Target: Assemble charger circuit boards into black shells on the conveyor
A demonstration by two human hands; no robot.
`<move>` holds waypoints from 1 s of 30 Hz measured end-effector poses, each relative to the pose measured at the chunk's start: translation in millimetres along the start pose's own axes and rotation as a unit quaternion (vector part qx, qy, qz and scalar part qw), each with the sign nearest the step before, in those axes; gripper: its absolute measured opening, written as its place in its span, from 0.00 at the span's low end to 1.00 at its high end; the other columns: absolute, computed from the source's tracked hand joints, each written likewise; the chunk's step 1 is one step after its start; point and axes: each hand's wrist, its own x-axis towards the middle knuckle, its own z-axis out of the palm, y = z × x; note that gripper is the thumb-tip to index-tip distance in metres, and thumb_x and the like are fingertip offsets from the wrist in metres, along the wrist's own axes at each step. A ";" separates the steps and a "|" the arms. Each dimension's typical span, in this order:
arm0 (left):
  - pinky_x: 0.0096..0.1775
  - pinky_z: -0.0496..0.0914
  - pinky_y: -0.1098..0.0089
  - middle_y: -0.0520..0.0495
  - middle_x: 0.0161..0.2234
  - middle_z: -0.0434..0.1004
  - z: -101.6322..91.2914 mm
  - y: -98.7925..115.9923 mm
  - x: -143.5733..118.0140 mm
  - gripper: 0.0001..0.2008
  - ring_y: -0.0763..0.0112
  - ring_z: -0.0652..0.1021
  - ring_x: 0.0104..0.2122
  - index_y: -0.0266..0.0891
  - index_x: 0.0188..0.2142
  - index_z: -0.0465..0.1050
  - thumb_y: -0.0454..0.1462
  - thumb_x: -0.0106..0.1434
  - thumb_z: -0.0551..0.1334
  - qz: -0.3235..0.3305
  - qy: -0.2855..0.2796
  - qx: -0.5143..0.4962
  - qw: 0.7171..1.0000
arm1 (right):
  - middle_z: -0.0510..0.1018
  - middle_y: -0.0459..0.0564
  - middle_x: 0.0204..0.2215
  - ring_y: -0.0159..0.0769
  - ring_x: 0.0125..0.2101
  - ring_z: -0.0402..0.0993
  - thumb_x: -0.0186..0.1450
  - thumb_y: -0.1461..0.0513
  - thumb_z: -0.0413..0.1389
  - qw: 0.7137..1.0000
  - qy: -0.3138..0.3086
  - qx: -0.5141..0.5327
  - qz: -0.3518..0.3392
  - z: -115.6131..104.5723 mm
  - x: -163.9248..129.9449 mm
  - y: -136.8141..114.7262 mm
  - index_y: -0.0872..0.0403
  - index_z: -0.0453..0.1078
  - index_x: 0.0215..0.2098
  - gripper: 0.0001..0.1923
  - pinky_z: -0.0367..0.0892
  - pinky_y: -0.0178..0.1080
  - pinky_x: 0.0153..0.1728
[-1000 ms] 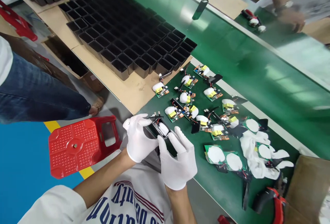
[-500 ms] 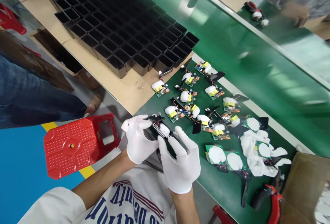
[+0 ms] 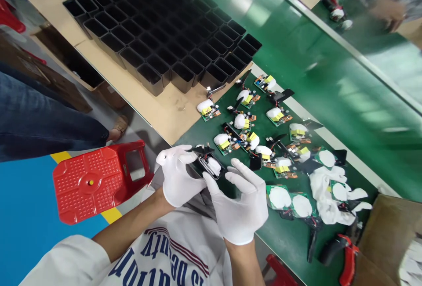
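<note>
My left hand (image 3: 180,176), in a white glove, grips a small black plastic case (image 3: 224,172) by its left side. Inside the case's open top sits a circuit board with a white blob (image 3: 214,166), and a black flap with metal pins stands at its far end. My right hand (image 3: 242,202), also gloved, is beside the case with its thumb tip at the near edge. Its other fingers are spread apart from the case. Just beyond lie several circuit boards (image 3: 224,143) with white blobs, yellow parts and wired black pieces.
Many open black cases (image 3: 184,75) stand in rows on cardboard (image 3: 171,123) at the far left. Pliers with red handles (image 3: 347,259), a white glove (image 3: 319,193) and a cardboard box (image 3: 385,229) lie on the right. A red stool (image 3: 89,185) stands left; another person's hand (image 3: 389,11) is across.
My right hand has moved slightly right and its fingers have spread away from the case. My left hand still holds the case. The whole view has shifted a little.
</note>
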 end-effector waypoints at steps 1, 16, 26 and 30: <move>0.48 0.63 0.52 0.50 0.41 0.85 0.2 0.0 0.0 0.21 0.56 0.86 0.42 0.48 0.45 0.66 0.41 0.54 0.73 -0.001 -0.002 0.000 1.000 | 0.87 0.55 0.48 0.44 0.42 0.86 0.64 0.59 0.78 1.000 0.003 -0.007 -0.012 0.5 -1.7 -0.2 0.50 0.75 0.43 0.18 0.83 0.46 0.44; 0.49 0.64 0.51 0.54 0.37 0.83 1.4 0.8 -0.1 0.23 0.56 0.85 0.41 0.50 0.44 0.66 0.39 0.52 0.74 -0.009 -0.004 -0.002 1.000 | 0.87 0.57 0.53 0.48 0.47 0.88 0.69 0.62 0.73 0.999 -0.031 0.001 -0.017 12.4 -7.7 -0.7 0.48 0.73 0.63 0.27 0.84 0.49 0.47; 0.50 0.64 0.51 0.50 0.41 0.85 -3.4 -2.6 1.7 0.24 0.54 0.86 0.43 0.49 0.46 0.68 0.38 0.50 0.73 0.006 -0.030 -0.008 0.999 | 0.86 0.58 0.56 0.45 0.51 0.88 0.73 0.64 0.68 0.994 -0.080 0.057 -0.048 5.5 3.9 3.5 0.49 0.73 0.66 0.25 0.85 0.45 0.50; 0.53 0.62 0.51 0.51 0.44 0.87 -11.7 -6.5 3.9 0.30 0.53 0.86 0.46 0.50 0.52 0.71 0.36 0.50 0.73 0.024 -0.079 -0.003 0.997 | 0.87 0.58 0.55 0.46 0.50 0.88 0.75 0.60 0.66 0.990 -0.119 0.052 -0.062 4.8 4.9 6.1 0.49 0.73 0.66 0.23 0.87 0.45 0.48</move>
